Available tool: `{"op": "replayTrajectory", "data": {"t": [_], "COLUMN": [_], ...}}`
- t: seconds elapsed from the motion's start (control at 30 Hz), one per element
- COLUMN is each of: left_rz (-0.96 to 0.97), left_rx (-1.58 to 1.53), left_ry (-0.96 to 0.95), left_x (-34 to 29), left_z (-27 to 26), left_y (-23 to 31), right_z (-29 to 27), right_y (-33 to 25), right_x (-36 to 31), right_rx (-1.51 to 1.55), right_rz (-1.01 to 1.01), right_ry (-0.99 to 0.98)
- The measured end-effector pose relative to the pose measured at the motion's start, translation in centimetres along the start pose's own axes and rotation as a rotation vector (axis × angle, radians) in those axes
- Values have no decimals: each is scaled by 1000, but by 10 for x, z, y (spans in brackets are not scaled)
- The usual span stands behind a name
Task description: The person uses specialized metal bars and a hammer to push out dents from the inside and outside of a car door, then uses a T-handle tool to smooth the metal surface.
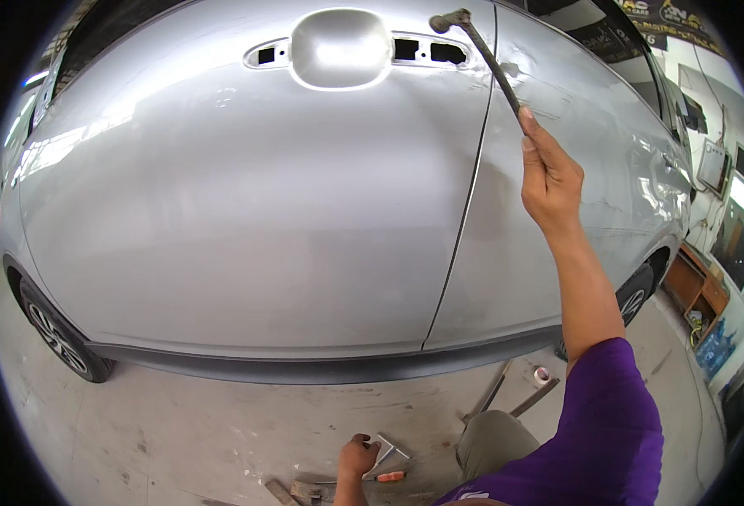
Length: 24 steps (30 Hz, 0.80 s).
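The right hand [552, 181] is clamped round the hammer [493, 69], which juts up and left from that grip! Down low, the left hand [358, 456] sits by the T-handle tool [394, 447]; whether it's gripping, I can't tell.

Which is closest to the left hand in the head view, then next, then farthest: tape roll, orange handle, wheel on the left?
1. Orange handle: just right of the left hand.
2. Tape roll: farther right, on the floor.
3. Wheel: far left.
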State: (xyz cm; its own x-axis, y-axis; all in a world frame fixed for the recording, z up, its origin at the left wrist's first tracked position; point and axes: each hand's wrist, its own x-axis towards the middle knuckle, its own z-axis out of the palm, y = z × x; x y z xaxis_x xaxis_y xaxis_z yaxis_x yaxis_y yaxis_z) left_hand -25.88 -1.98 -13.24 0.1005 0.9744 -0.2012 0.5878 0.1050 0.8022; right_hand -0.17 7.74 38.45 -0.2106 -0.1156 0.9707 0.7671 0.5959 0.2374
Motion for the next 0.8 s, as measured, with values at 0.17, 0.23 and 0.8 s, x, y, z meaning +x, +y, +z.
{"op": "replayTrajectory", "data": {"t": [0.17,0.23,0.8], "left_rz": [5,-19,-24], "left_rx": [-4,-7,4], "left_ry": [17,12,-45], "left_x": [0,-2,-1], "left_z": [1,0,-4], "left_y": [-9,-3,10], "right_z": [5,7,6], "right_y": [7,6,6], "right_x": [-4,-2,0], "right_rx": [-59,-78,-51], "right_rz": [190,173,114], "right_ry": [-148,-139,-77]}}
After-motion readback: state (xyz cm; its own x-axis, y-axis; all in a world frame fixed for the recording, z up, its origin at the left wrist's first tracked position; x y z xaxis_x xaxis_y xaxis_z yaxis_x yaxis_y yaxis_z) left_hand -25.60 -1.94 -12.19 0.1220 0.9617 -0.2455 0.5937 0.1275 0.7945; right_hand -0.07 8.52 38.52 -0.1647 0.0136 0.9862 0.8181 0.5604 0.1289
